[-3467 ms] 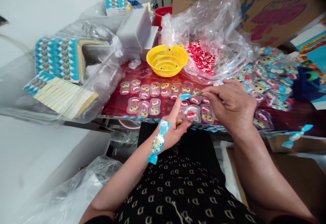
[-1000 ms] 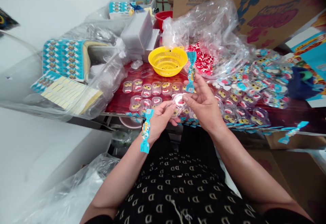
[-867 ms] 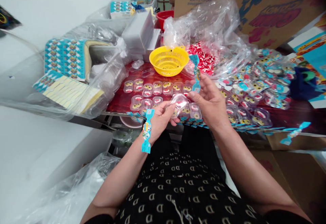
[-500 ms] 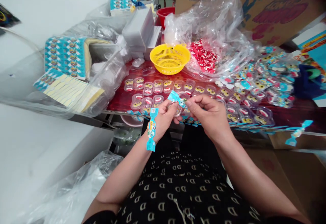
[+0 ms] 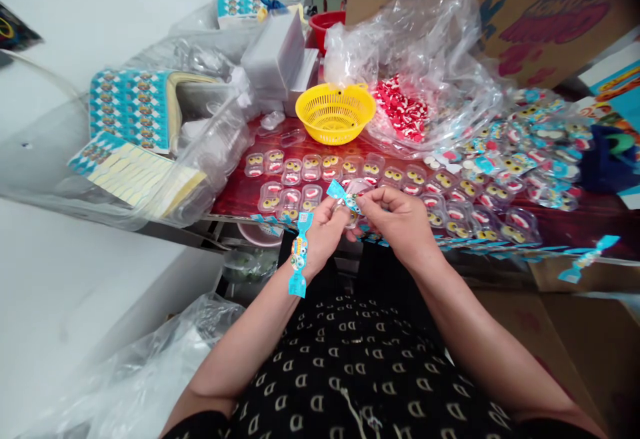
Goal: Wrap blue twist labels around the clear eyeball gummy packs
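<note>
At upper centre of the frame, a red table [image 5: 240, 196] holds rows of clear candy cases [image 5: 300, 176] and a yellow basket [image 5: 335, 112]. Mid-frame, the left hand [image 5: 324, 229] and right hand [image 5: 397, 219] meet, pinching a blue label [image 5: 341, 194] over a clear case [image 5: 356, 189].
</note>
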The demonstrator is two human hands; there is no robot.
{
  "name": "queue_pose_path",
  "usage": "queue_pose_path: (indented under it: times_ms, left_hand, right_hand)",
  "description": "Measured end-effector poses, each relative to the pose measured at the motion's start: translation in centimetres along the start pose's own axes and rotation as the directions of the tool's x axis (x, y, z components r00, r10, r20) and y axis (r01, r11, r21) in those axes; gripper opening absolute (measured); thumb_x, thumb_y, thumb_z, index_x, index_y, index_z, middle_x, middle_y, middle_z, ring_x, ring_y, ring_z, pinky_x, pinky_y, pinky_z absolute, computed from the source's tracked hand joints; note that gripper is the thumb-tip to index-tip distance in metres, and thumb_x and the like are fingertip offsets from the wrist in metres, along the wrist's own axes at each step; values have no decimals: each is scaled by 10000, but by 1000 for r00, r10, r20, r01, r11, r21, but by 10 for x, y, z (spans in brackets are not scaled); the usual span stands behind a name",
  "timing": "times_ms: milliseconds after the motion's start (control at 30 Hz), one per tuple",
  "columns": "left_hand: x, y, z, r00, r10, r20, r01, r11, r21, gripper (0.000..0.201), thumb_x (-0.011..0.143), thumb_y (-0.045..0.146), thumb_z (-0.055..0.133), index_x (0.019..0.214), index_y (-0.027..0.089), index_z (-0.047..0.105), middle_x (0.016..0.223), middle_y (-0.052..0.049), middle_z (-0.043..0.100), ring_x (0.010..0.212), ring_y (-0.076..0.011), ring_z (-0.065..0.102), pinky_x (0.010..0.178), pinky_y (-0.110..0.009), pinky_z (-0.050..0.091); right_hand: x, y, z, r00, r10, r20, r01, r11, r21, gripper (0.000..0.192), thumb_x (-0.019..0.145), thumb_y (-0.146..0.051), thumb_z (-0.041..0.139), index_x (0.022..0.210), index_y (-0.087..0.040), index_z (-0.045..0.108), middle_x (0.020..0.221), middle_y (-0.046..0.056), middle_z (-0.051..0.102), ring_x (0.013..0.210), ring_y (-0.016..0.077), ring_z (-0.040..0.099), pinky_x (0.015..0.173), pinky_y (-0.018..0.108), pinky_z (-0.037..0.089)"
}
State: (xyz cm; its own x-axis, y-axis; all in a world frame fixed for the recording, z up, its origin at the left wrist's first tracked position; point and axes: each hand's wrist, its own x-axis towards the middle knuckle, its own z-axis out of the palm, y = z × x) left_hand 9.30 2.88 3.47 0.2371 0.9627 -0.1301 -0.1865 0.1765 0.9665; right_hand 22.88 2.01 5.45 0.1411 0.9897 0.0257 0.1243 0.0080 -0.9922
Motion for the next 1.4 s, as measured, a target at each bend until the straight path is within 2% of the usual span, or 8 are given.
queue_pose_path:
  times_ms: [433,667,933,1033,1167,1233,1333,1400]
  left_hand:
    - [-1,0,2,1000,9,-24,-9,1000,2,183,859,311,568,966,172,620,718,21,619,573,-107,599,544,-232,489]
    - [-1,-1,0,1000,18,-18,-18,1000,-16,158,858,321,568,903,180,621,752,4,631,610,-117,613,563,-241,515]
    - [1,-9,1,994,87,-60,-86,996,22,312,917,489,628,876,181,600,697,18,598,572,-106,590,516,-222,498]
    - [3,-10,-1,991,105,-81,-100,993,58,351,926,529,620,858,185,601,677,17,612,539,-99,576,493,-215,478]
    - [5,1,-2,976,163,-144,-154,986,69,348,929,529,618,830,196,602,684,5,629,563,-114,577,518,-232,494]
    - [5,9,0,969,183,-164,-173,982,74,322,926,511,629,848,199,618,727,-3,650,609,-124,596,550,-238,517]
    - [5,17,4,978,160,-137,-157,987,33,276,941,472,615,890,202,633,761,1,659,633,-120,611,557,-228,528]
    - [6,19,7,981,158,-114,-157,987,10,253,944,452,616,896,204,636,745,13,645,611,-107,599,538,-211,513]
  right_hand:
    - [0,1,4,998,-50,-45,44,990,-135,162,828,-330,671,724,-206,679,543,-34,648,464,99,570,484,214,447]
    - [-2,5,9,987,-127,-98,100,965,-241,167,847,-320,655,714,-218,659,544,-34,663,470,114,604,501,228,470]
    - [-4,10,13,978,-177,-114,133,939,-318,161,866,-332,649,749,-225,676,562,-25,689,504,135,655,552,255,501]
    - [-8,10,10,978,-197,-61,167,932,-323,155,895,-344,645,855,-223,734,634,-12,726,561,152,689,589,278,527]
    - [-16,8,6,969,-247,7,239,930,-279,258,942,-345,610,1131,-266,766,753,-11,770,644,167,708,675,327,581]
    - [-20,4,5,961,-276,-11,260,920,-294,302,936,-337,618,1203,-296,752,796,-15,784,619,164,695,667,335,589]
    - [-26,-2,5,952,-301,-55,267,906,-328,349,917,-347,650,1253,-313,734,917,0,805,573,156,680,618,332,584]
    - [-30,-4,6,954,-291,-73,254,912,-322,399,916,-363,662,1310,-313,701,875,-2,796,549,156,672,576,324,571]
